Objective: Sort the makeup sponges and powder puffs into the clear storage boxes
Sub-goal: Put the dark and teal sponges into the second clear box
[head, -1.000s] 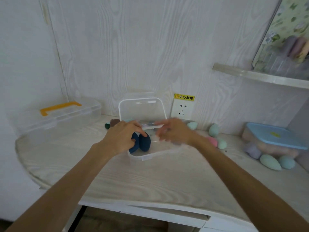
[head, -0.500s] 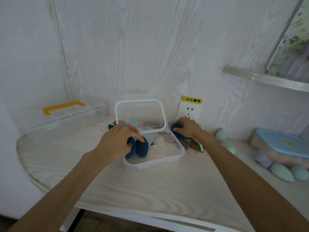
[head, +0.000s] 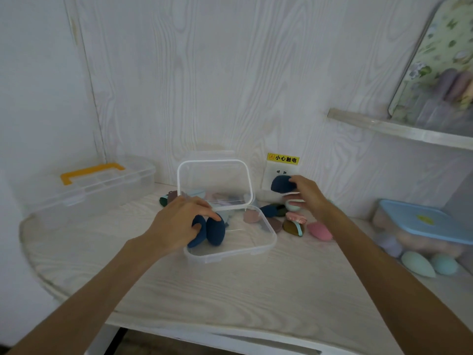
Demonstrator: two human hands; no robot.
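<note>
So the small clear box (head: 231,248) sits in the middle of the white table (head: 230,298) with its lid (head: 215,181) standing straight up at the back, at 12 o'clock, and that leaves the top wide open for dropping things in. Two dark blue puffs (head: 210,233) stand on their edges side by side in the near left corner of the box, at about 8 o'clock. The left hand (head: 179,224) is curled around them and holds them up, and I think this is so they stay neat and leave room for more. The left arm comes in from the bottom left, and the wrist bends down over the box rim. The right hand (head: 308,194) is up at 2 o'clock from the box, near the wall socket (head: 280,172). Its fingers pinch another dark blue puff (head: 281,183) and lift it off the table. It looks like this puff matches the two in the box, so it likely goes in next to them. The right arm reaches long from the bottom right, and the hand is raised above the pile. That pile of loose puffs and sponges (head: 289,219) lies just right of the box, at 3 o'clock, with a pink sponge (head: 320,231) beside it, all not sorted yet. More puffs (head: 174,197) peek out behind the lid. A big clear case with a yellow handle (head: 92,171) waits closed at 10 o'clock.
</note>
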